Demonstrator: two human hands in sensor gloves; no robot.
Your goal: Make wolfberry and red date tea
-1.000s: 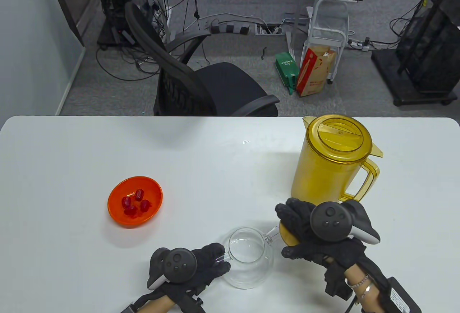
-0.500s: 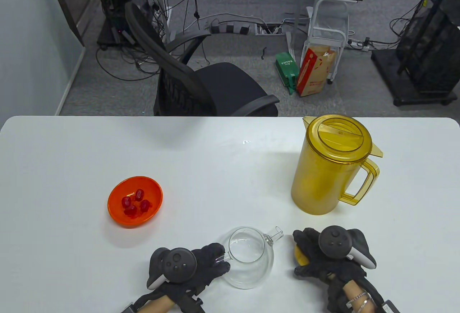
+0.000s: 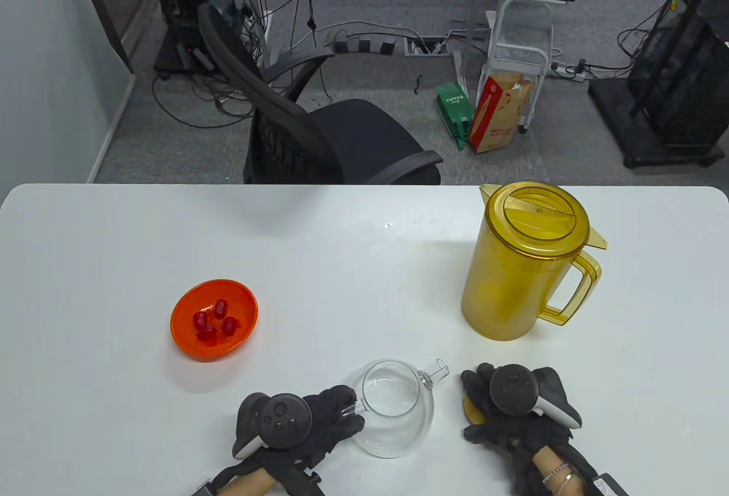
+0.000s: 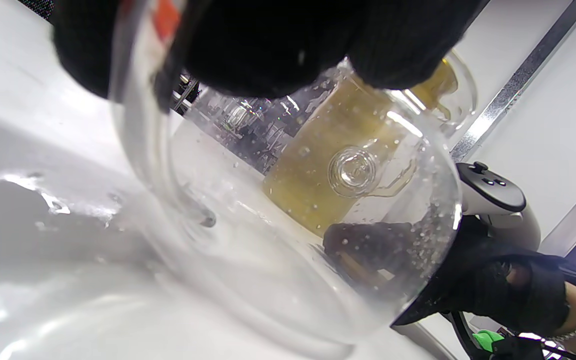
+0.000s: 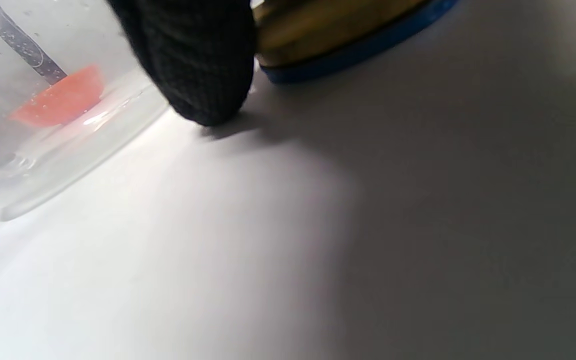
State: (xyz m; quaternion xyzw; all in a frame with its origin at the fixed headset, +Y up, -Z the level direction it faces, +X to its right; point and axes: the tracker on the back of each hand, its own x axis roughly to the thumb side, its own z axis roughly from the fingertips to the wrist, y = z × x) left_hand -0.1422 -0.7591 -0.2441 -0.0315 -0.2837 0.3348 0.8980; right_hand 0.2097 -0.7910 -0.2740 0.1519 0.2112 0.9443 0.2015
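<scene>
A clear glass teapot (image 3: pixel 393 408) stands uncovered near the table's front edge. My left hand (image 3: pixel 348 413) grips its handle from the left; in the left wrist view my fingers (image 4: pixel 268 45) wrap the handle above the pot's body (image 4: pixel 293 240). My right hand (image 3: pixel 484 410) holds the pot's yellow lid (image 3: pixel 470 410) down on the table just right of the spout. In the right wrist view the lid (image 5: pixel 338 35), with its blue ring, lies flat on the table beside a fingertip (image 5: pixel 193 65). An orange bowl (image 3: pixel 246 298) with several red dates (image 3: pixel 213 322) sits to the left.
A tall yellow lidded pitcher (image 3: pixel 518 262) stands behind my right hand, handle to the right. The white table (image 3: pixel 342 268) stretches wide behind the teapot. An office chair (image 3: pixel 319 137) stands beyond the far edge.
My right hand carried the lid from above the teapot's spout area toward me and lowered it to the table right of the pot. The left hand and teapot have not moved.
</scene>
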